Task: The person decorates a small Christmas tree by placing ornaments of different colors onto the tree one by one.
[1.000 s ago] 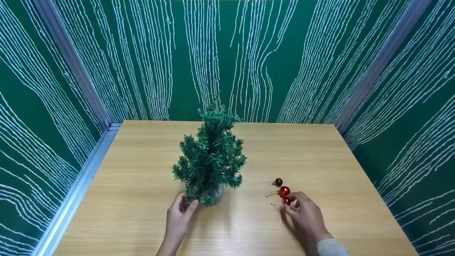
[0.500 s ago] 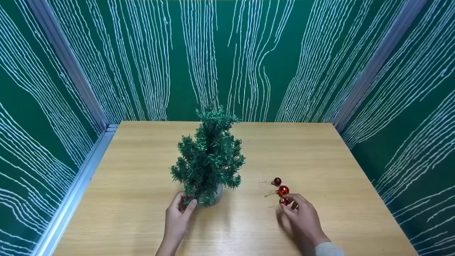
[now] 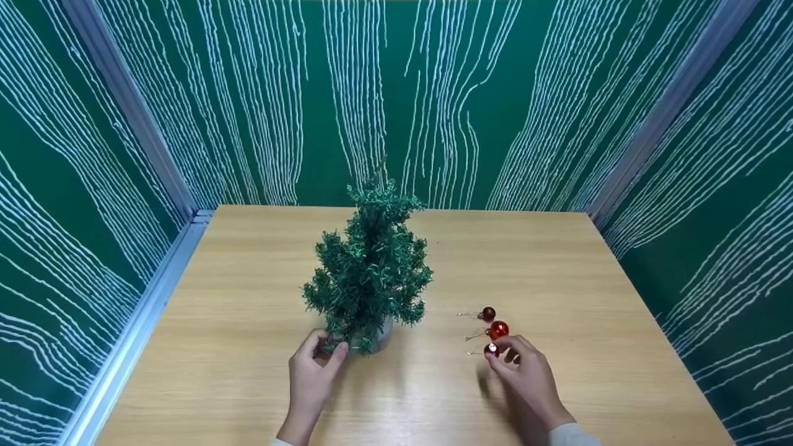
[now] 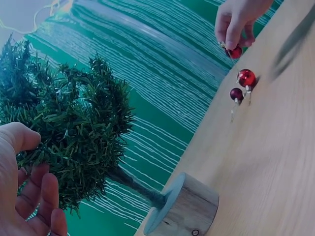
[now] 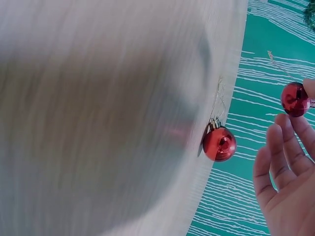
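The left fingers [image 4: 48, 191] curl inward, while the right fingers [image 3: 518, 344] hold a pinch.

Upright green tree [image 3: 372, 266], shiny red bauble [image 5: 294, 100] in right hand [image 3: 525, 375]

We see a desk [image 3: 260, 266] with a pale wood-grain top, bounded on three sides by green walls. The back wall [image 3: 316, 124] bears thin, wavy white lines in roughly vertical bundles; the left wall [image 3: 37, 167] and right wall [image 3: 657, 272] carry similar lines, slanting in our view. A greyish post [image 3: 133, 99] rises at each far corner, and a pale rail [image 3: 136, 334] follows the desk's left edge. We note a soft sheen near the front.
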{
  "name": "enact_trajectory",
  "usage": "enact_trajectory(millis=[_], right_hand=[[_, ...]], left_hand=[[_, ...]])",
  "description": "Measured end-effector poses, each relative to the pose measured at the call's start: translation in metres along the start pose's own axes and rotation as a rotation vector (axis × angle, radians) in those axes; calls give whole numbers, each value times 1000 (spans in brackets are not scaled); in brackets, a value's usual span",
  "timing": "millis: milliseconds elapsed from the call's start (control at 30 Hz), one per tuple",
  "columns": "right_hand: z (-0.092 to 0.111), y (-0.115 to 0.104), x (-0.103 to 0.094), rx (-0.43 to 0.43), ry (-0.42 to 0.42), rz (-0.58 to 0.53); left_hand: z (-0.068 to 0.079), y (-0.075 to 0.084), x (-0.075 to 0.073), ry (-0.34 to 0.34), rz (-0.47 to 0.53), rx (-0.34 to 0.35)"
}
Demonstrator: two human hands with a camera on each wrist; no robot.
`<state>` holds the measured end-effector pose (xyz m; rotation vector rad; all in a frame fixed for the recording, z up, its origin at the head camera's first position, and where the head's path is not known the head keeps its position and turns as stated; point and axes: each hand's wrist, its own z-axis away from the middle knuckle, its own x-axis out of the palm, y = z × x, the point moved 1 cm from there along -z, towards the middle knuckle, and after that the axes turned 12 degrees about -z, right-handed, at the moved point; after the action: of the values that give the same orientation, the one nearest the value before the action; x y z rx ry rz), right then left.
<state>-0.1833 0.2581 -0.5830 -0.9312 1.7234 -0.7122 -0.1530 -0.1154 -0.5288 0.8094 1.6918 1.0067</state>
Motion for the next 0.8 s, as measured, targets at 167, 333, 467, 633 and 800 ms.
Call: enact_trajectory(millis=[167, 333, 467, 633, 800], right_hand=[[-1, -3, 1, -5, 3, -10], [3, -5, 5, -15, 3, 10], [6, -8, 7, -37, 12, 27], [9, -16, 7, -105, 27, 13], [9, -21, 8, -223, 54, 3]], left_hand=[[-3, 2, -1, 44, -31, 43], [-4, 2, -5, 70, -80, 26], [-4, -1, -7, 99, -114, 29], [-5, 0, -10, 127, -126, 53], [-9, 1, -12, 146, -143, 66]])
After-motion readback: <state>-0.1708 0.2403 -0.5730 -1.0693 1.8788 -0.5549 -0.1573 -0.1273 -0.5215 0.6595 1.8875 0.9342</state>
